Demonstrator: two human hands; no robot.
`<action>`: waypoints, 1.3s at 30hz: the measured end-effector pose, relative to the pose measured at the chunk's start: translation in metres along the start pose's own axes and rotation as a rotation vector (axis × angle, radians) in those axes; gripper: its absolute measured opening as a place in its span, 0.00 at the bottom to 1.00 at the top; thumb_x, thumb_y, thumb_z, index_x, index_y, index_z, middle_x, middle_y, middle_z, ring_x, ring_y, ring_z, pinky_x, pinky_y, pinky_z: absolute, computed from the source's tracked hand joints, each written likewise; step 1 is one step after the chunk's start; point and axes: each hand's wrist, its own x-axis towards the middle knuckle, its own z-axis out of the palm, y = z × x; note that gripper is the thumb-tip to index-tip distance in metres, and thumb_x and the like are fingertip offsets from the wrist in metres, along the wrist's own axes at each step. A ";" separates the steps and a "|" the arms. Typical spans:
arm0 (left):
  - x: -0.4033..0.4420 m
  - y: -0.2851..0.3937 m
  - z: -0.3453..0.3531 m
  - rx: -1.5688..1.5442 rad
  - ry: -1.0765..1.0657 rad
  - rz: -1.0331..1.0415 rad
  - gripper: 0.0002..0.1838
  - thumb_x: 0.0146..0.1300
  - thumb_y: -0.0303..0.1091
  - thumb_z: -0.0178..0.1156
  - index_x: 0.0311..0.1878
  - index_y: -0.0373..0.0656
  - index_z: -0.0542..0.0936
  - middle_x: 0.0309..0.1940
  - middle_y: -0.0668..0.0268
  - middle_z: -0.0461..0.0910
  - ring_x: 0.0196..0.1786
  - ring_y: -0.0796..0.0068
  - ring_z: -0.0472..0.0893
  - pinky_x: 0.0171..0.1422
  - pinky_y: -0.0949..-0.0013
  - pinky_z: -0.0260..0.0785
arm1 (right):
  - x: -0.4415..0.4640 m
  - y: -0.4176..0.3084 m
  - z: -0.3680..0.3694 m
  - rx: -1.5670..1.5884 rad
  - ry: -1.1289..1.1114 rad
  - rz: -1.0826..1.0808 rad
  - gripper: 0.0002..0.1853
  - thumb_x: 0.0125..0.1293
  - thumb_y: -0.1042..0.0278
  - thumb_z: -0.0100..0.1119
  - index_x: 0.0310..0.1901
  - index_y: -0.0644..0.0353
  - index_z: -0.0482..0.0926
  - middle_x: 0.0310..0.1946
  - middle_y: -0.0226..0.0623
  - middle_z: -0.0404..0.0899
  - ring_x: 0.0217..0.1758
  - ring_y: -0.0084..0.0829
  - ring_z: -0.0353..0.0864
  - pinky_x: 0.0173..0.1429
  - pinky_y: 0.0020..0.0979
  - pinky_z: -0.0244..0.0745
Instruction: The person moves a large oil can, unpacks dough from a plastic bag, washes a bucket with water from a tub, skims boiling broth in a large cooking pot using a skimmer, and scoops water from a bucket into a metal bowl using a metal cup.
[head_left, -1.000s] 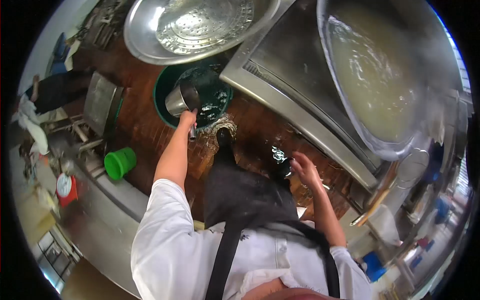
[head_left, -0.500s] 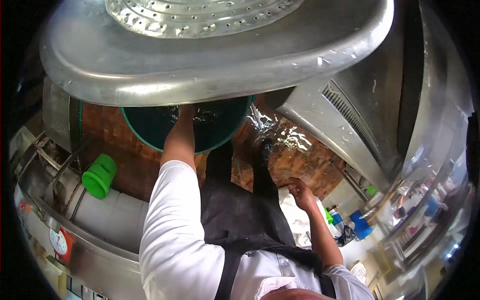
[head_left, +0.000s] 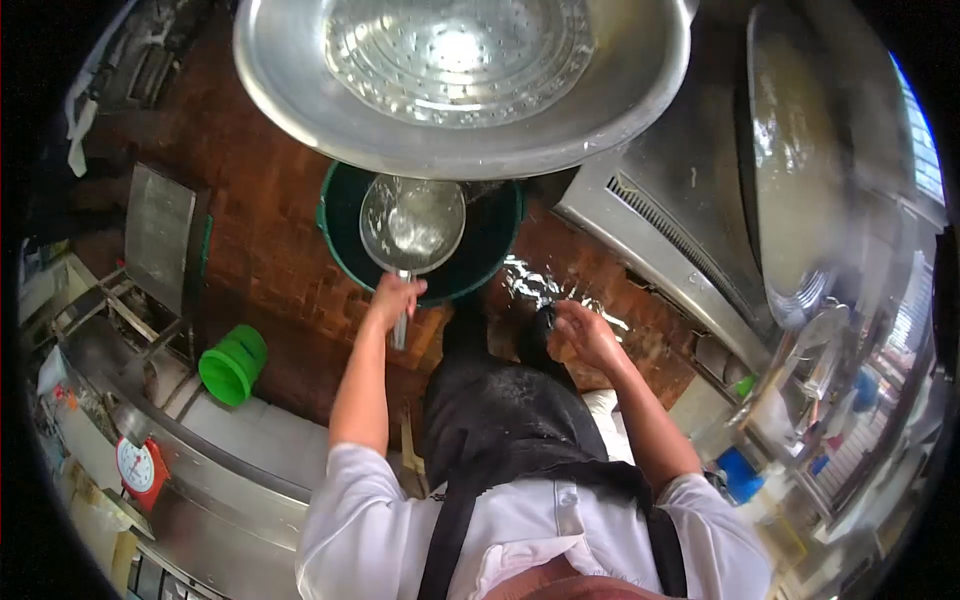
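Observation:
My left hand (head_left: 396,297) is closed round the handle of a large round metal ladle (head_left: 412,228). The ladle's wide bowl is over the mouth of a dark green tub (head_left: 345,262) and looks wet and shiny. My right hand (head_left: 588,335) hangs in the air to the right of the tub with its fingers loosely bent and apart, and I see nothing in it. Above the tub, a big metal basin (head_left: 285,95) with a perforated round plate (head_left: 455,85) in it hides the tub's far rim.
Brown tiled floor (head_left: 270,235) surrounds the tub, with a wet glint on its right. A bright green bucket (head_left: 232,365) stands at the left, near a red dial scale (head_left: 141,468). A metal cabinet with a slotted vent (head_left: 660,220) lies to the right.
My left hand has come up out of the tub, and the ladle now shows in it. My right hand has moved up and left. The view has shifted, so more floor and tub show.

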 end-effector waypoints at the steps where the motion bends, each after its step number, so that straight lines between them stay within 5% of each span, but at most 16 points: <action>1: -0.032 0.010 0.004 -0.051 0.040 0.087 0.10 0.61 0.26 0.65 0.38 0.39 0.72 0.19 0.70 0.72 0.14 0.80 0.69 0.16 0.71 0.61 | 0.005 -0.016 -0.001 -0.019 0.035 -0.139 0.16 0.72 0.67 0.58 0.59 0.61 0.76 0.38 0.42 0.83 0.38 0.33 0.83 0.44 0.33 0.78; 4: -0.141 0.061 0.018 -0.140 0.136 0.170 0.12 0.62 0.27 0.66 0.41 0.40 0.72 0.22 0.71 0.72 0.15 0.81 0.68 0.18 0.74 0.62 | 0.013 -0.104 -0.006 0.040 0.017 -0.268 0.15 0.69 0.68 0.59 0.55 0.62 0.79 0.46 0.52 0.83 0.50 0.46 0.85 0.53 0.39 0.78; 10: -0.279 0.137 0.005 -0.007 0.360 0.281 0.13 0.58 0.27 0.66 0.41 0.38 0.72 0.25 0.69 0.72 0.15 0.81 0.68 0.17 0.73 0.63 | 0.060 -0.237 0.008 -0.029 0.238 -0.926 0.10 0.66 0.71 0.55 0.46 0.63 0.82 0.43 0.49 0.83 0.49 0.52 0.82 0.54 0.44 0.77; 17: -0.332 0.246 0.032 0.483 0.576 0.361 0.14 0.58 0.31 0.63 0.45 0.35 0.73 0.25 0.66 0.74 0.17 0.79 0.70 0.23 0.71 0.65 | 0.174 -0.317 0.046 -0.353 0.334 -0.655 0.12 0.60 0.72 0.53 0.43 0.62 0.83 0.43 0.50 0.82 0.50 0.48 0.82 0.56 0.46 0.77; 19: -0.331 0.269 0.041 0.642 0.637 0.391 0.16 0.59 0.32 0.63 0.45 0.33 0.73 0.24 0.63 0.73 0.17 0.76 0.71 0.24 0.68 0.66 | 0.208 -0.317 0.057 -0.425 0.256 -0.575 0.13 0.62 0.70 0.54 0.46 0.59 0.83 0.47 0.51 0.82 0.52 0.45 0.82 0.58 0.43 0.77; 22: -0.316 0.296 0.045 0.806 0.636 0.399 0.15 0.60 0.33 0.63 0.45 0.33 0.73 0.24 0.63 0.73 0.17 0.76 0.72 0.24 0.67 0.66 | 0.217 -0.301 0.060 -0.251 0.426 -0.556 0.13 0.60 0.66 0.58 0.44 0.60 0.84 0.46 0.50 0.83 0.51 0.43 0.84 0.56 0.41 0.78; 23: -0.307 0.301 0.044 0.839 0.622 0.409 0.17 0.60 0.33 0.64 0.46 0.32 0.73 0.26 0.55 0.77 0.21 0.62 0.77 0.28 0.61 0.69 | 0.205 -0.300 0.047 -0.306 0.451 -0.537 0.13 0.60 0.64 0.59 0.42 0.59 0.85 0.45 0.49 0.84 0.50 0.43 0.85 0.55 0.41 0.79; 26: -0.273 0.314 0.042 1.282 0.678 0.654 0.18 0.60 0.33 0.64 0.47 0.31 0.72 0.31 0.44 0.80 0.32 0.43 0.81 0.38 0.51 0.72 | 0.173 -0.301 0.002 -0.619 0.307 -0.539 0.14 0.59 0.58 0.60 0.38 0.59 0.86 0.42 0.48 0.86 0.47 0.44 0.86 0.52 0.40 0.80; 29: -0.256 0.340 0.083 1.343 0.650 0.706 0.18 0.59 0.32 0.64 0.46 0.30 0.72 0.36 0.36 0.80 0.44 0.33 0.78 0.47 0.43 0.71 | 0.172 -0.274 -0.025 -0.593 0.373 -0.551 0.10 0.58 0.66 0.59 0.36 0.59 0.86 0.39 0.48 0.86 0.47 0.45 0.86 0.50 0.40 0.80; 33: -0.223 0.365 0.122 1.485 0.676 0.787 0.10 0.64 0.30 0.53 0.41 0.31 0.73 0.36 0.37 0.80 0.43 0.36 0.80 0.47 0.42 0.72 | 0.240 -0.224 -0.067 -0.619 0.500 -0.534 0.07 0.57 0.72 0.58 0.34 0.59 0.85 0.37 0.50 0.85 0.45 0.46 0.86 0.47 0.43 0.81; 35: -0.218 0.372 0.135 1.435 0.702 0.830 0.09 0.64 0.29 0.51 0.40 0.32 0.73 0.36 0.38 0.80 0.43 0.36 0.80 0.46 0.42 0.72 | 0.196 -0.225 -0.100 -0.249 0.676 -0.547 0.07 0.58 0.73 0.57 0.34 0.59 0.84 0.37 0.54 0.84 0.40 0.55 0.84 0.41 0.46 0.79; 39: -0.211 0.353 0.085 1.375 0.703 1.042 0.15 0.63 0.32 0.60 0.47 0.30 0.73 0.40 0.39 0.79 0.46 0.35 0.77 0.48 0.44 0.70 | 0.145 -0.179 -0.138 0.065 0.894 -0.730 0.13 0.64 0.75 0.54 0.49 0.58 0.81 0.37 0.45 0.83 0.40 0.39 0.81 0.47 0.36 0.76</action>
